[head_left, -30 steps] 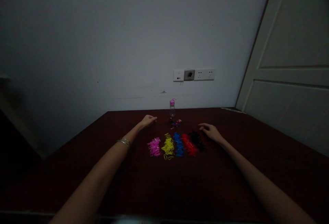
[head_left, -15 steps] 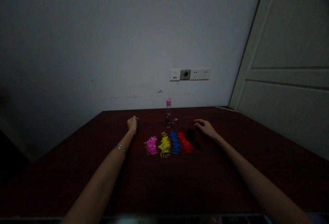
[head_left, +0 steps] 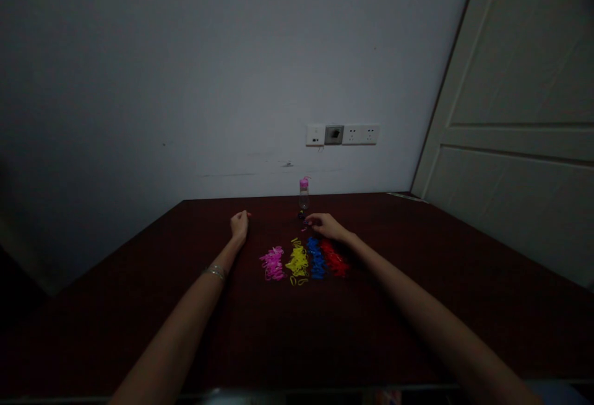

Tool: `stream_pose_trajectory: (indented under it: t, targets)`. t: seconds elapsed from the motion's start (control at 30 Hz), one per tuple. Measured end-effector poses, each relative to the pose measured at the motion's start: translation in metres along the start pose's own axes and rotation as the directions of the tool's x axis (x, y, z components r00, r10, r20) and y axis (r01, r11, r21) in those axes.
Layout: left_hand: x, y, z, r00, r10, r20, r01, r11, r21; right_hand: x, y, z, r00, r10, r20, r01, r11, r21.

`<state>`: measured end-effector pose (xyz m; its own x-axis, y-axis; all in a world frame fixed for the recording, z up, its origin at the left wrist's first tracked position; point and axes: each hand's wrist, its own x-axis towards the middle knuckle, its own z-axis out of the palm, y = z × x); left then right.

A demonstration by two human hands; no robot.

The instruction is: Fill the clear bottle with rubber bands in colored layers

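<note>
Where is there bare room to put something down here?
Crowded: the centre, with small pink loops, yellow loops, blue loops, red loops, right hand and clear pink-capped bottle. Bare-looking: dark red-brown tabletop between loops and near edge, and outside left forearm and right forearm.

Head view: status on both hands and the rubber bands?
Left hand curled, contents unclear. Right hand at small mixed band pile, grip unclear. Right hand partly covers pile; bottle close behind.
</note>
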<state>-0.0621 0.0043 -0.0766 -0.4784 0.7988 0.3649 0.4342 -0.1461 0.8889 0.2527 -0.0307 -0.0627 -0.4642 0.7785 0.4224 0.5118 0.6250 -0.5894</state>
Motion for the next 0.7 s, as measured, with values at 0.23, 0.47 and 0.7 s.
stream_pose_trajectory:
  t: [0.23,0.47,0.7]
  targets:
    - [-0.006,0.003,-0.002,0.999,0.002,0.033,-0.002,1.0,0.005,0.017,0.008,0.013,0.997,0.02,0.077,-0.011,0.992,-0.123]
    - [-0.009,0.005,-0.002,0.999,-0.001,0.038,0.0,1.0,0.007,0.021,0.007,0.02,0.995,0.015,0.1,0.014,0.959,-0.282]
    - [-0.01,0.004,-0.002,0.999,0.025,0.044,-0.026,0.999,0.027,0.021,0.006,0.018,0.994,0.026,0.103,0.006,0.954,-0.3]
